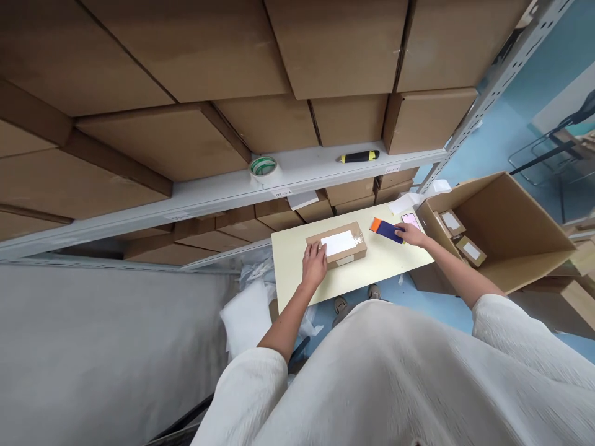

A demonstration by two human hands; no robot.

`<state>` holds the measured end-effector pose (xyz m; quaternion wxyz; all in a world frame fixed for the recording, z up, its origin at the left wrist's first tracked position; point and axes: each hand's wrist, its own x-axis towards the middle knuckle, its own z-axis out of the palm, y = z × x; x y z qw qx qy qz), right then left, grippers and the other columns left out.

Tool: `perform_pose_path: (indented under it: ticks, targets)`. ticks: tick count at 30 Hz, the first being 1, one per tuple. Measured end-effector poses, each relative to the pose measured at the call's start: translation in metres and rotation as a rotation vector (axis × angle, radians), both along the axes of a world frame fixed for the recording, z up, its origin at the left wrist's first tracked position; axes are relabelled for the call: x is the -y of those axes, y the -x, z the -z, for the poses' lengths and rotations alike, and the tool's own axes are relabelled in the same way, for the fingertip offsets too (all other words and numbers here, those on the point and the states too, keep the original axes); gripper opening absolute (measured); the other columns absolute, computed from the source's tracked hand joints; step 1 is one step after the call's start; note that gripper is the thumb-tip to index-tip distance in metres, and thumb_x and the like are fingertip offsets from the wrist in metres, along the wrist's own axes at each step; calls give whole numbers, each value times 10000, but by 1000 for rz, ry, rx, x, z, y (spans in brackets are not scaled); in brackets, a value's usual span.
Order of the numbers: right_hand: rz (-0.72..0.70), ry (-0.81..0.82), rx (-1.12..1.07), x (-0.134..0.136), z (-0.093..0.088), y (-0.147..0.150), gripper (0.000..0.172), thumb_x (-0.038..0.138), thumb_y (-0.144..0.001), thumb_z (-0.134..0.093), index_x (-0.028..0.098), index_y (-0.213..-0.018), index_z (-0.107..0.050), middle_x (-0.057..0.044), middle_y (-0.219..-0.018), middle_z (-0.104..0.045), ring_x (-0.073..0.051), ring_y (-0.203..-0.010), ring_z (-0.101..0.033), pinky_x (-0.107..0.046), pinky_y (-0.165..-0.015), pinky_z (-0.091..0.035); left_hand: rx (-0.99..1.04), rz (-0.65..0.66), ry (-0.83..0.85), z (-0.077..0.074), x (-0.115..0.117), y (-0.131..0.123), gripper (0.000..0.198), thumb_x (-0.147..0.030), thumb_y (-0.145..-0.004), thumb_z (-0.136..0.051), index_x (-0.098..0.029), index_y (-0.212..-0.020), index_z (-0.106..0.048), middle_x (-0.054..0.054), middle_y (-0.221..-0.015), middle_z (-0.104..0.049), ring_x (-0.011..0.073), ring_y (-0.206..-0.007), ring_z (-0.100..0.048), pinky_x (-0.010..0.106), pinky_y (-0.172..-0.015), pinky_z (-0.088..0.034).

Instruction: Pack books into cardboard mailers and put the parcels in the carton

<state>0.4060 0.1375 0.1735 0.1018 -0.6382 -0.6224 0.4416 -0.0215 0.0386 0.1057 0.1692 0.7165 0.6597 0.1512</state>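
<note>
A small brown cardboard parcel (338,245) with a white label lies taped on the pale yellow table (297,266). My left hand (314,262) rests at the parcel's left end, fingers curled against it. My right hand (411,235) is closed on the end of a blue tool with an orange tip (385,228), which lies low over the table to the right of the parcel. A phone (411,218) lies just beyond that hand.
A large open carton (511,210) with several small labelled parcels stands at the right. The grey shelf (307,170) behind the table carries a tape roll (263,167) and a black-and-yellow cutter (359,157). Stacked cartons fill the shelving. White packing bags (246,316) lie on the floor.
</note>
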Motion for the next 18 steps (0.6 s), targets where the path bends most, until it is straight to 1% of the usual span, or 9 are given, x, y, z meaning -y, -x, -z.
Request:
perform_pose_path:
  ticks: [3,5,8,10,12,15,18]
  targets:
    - [-16,9,-126,-13,-33,11,380,402,-979,-696,206,-1295,-775,-95,-1146,-809,-271,-982,-732,-346,-827,-608,28,8,-19,0,-1,1,500,-262,-1053,-452,-221,-1500,-671,168,-1647,-551,398,-1574,-418,622,-1274,-425]
    - [-47,46,-196,-22,-53,26,401,430,-978,-723,212,-1312,-772,-92,-1161,-807,-274,-993,-734,-349,-817,-628,49,13,-31,0,-2,2,493,-258,-1053,-450,-219,-1487,-682,161,-1641,-560,389,-1561,-430,609,-1278,-422]
    - [-129,95,-283,-33,-72,60,413,445,-975,-737,236,-1330,-767,-79,-1207,-803,-275,-1019,-738,-362,-824,-650,83,0,-38,0,-1,2,489,-255,-1046,-463,-222,-1480,-686,140,-1633,-577,382,-1548,-440,599,-1259,-446]
    - [-190,124,-316,-38,-77,88,406,420,-973,-723,245,-1337,-765,-75,-1248,-798,-275,-1056,-735,-361,-837,-653,104,-19,-41,1,0,1,489,-254,-1038,-479,-225,-1481,-684,129,-1630,-585,381,-1545,-441,598,-1237,-467]
    - [-248,148,-330,-41,-76,117,390,388,-962,-705,243,-1318,-770,-75,-1241,-799,-274,-1062,-729,-357,-837,-648,120,-31,-44,1,1,2,482,-258,-1038,-487,-223,-1476,-687,123,-1635,-584,381,-1543,-443,592,-1229,-477]
    - [-322,167,-323,-42,-69,153,352,354,-921,-689,229,-1235,-788,-72,-1112,-805,-265,-983,-721,-360,-815,-630,141,-17,-43,2,1,5,462,-275,-1056,-480,-199,-1460,-693,115,-1647,-577,373,-1543,-447,561,-1233,-481]
    - [-394,156,-264,-41,-61,173,299,344,-893,-663,212,-1129,-790,-51,-962,-780,-249,-911,-696,-343,-812,-600,169,14,-44,4,1,12,448,-271,-1063,-492,-202,-1459,-691,103,-1638,-590,359,-1542,-456,547,-1231,-490]
